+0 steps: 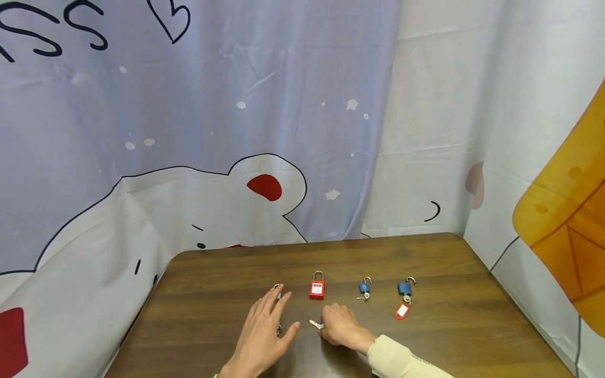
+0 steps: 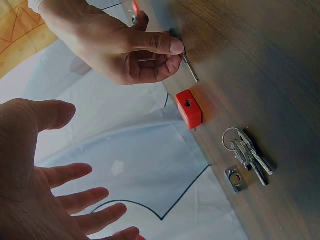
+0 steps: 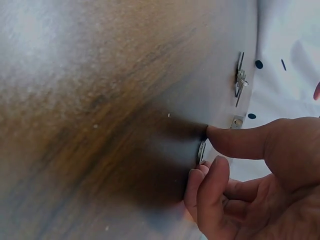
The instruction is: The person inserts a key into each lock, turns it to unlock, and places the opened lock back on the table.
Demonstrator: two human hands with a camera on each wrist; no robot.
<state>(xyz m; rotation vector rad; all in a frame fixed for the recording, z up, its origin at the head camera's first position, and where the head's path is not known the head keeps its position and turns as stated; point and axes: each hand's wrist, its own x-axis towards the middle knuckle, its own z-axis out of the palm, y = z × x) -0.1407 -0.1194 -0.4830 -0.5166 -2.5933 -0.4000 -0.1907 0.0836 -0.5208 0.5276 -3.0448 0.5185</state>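
On the brown wooden table [image 1: 212, 294], my right hand [image 1: 323, 325] pinches a small silver key [image 1: 314, 324] between thumb and fingers, its tip on the tabletop. The left wrist view shows the same pinch [image 2: 176, 55] on the key [image 2: 190, 69], with a red padlock [image 2: 189, 107] just beyond. My left hand [image 1: 276, 315] is spread open with straight fingers and holds nothing. It hovers over a bunch of keys [image 2: 250, 155] and a small silver padlock [image 2: 235, 179]. The red padlock [image 1: 317, 287] lies ahead of both hands.
Right of the red padlock lie a blue padlock [image 1: 364, 287] with its shackle open and a second blue padlock [image 1: 404, 287] with a red tag [image 1: 402, 311]. Printed curtains [image 1: 236, 131] hang close behind the table and along both sides.
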